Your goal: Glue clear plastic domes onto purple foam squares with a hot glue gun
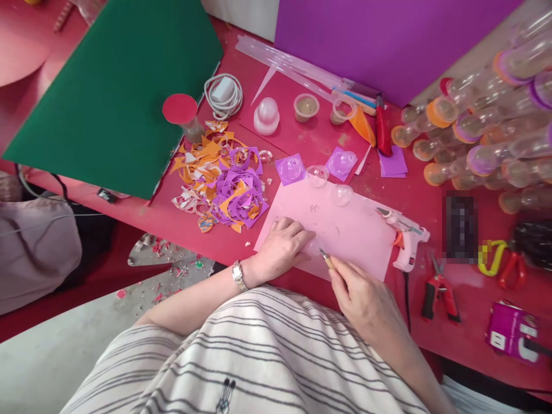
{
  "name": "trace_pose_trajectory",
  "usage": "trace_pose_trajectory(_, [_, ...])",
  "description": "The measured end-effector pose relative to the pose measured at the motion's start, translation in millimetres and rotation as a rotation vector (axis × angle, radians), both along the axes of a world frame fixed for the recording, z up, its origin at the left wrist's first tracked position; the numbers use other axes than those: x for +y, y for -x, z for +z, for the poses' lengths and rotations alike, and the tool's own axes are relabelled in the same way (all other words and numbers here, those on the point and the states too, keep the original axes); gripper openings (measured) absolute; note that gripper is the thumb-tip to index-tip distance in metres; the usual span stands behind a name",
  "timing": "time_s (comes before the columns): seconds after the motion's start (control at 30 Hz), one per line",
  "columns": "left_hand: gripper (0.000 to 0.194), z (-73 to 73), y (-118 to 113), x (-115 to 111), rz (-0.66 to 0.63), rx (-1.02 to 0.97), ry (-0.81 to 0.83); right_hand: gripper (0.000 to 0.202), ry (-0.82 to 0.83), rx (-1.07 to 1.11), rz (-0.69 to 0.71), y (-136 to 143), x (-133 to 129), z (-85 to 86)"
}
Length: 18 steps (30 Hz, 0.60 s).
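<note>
A pink sheet lies on the red table. My left hand, a watch on its wrist, rests on the sheet's left part, its fingertips against a small clear piece that is hard to make out. My right hand grips a small pen-like tool with a pale handle and a dark metal tip, pointing at that piece. Along the sheet's upper edge sit clear domes, two of them on purple paper squares.
Orange and purple scraps are heaped at the left. A pink glue gun, pliers and scissors lie at the right, below stacked clear tubes. A green board stands at the upper left.
</note>
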<state>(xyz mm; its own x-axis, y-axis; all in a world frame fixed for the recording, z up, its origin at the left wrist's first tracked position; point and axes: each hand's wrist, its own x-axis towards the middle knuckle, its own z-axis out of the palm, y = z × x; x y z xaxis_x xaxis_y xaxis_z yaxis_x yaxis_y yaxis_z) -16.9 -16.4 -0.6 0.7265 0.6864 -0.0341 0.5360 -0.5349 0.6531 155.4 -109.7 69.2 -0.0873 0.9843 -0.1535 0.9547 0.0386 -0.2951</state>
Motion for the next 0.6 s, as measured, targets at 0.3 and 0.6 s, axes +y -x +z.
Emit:
trace_pose_trajectory(0.3, [0.049, -1.5, -0.2, -0.7, 0.015, -0.018, -0.005, 0.038, 0.017, -0.015, -0.008, 1.7, 1.6, 0.0])
trace_pose_trajectory(0.6, [0.048, 1.0, -1.2, -0.3, 0.020, 0.010, -0.003, 0.039, 0.034, -0.024, 0.019, 1.9, 3.6, 1.7])
